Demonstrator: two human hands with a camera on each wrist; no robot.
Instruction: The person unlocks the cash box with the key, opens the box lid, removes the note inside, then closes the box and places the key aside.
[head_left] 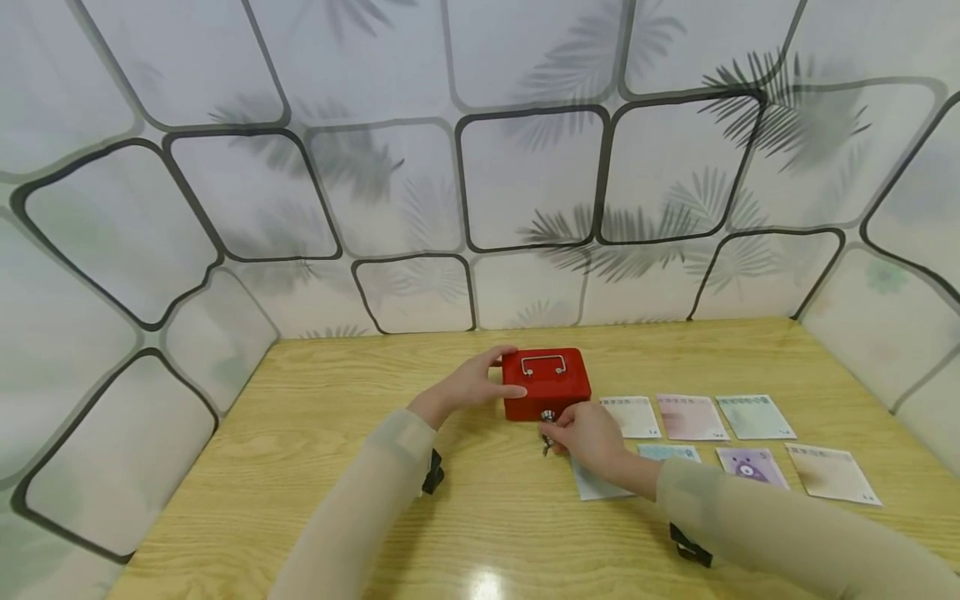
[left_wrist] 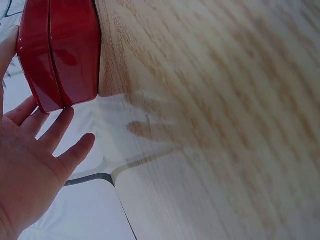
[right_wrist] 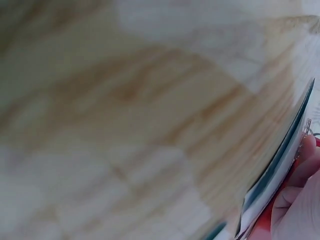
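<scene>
A red metal cash box (head_left: 546, 383) with a wire handle on its lid stands on the wooden table. My left hand (head_left: 480, 379) holds it at its left side, the thumb over the lid and the fingers towards the back corner. From the left wrist, the fingers (left_wrist: 57, 130) look spread against the box's side (left_wrist: 75, 60), the little finger apart from it. My right hand (head_left: 592, 437) pinches a key at the round lock (head_left: 548, 415) on the front; a second key (head_left: 547, 447) dangles below. The fingertips partly hide the pinched key.
Several play banknotes (head_left: 692, 417) lie in two rows right of the box. A bluish note (head_left: 596, 485) lies partly under my right hand and wrist. Patterned cloth walls (head_left: 420, 292) enclose the table (head_left: 337, 417) at the back and sides.
</scene>
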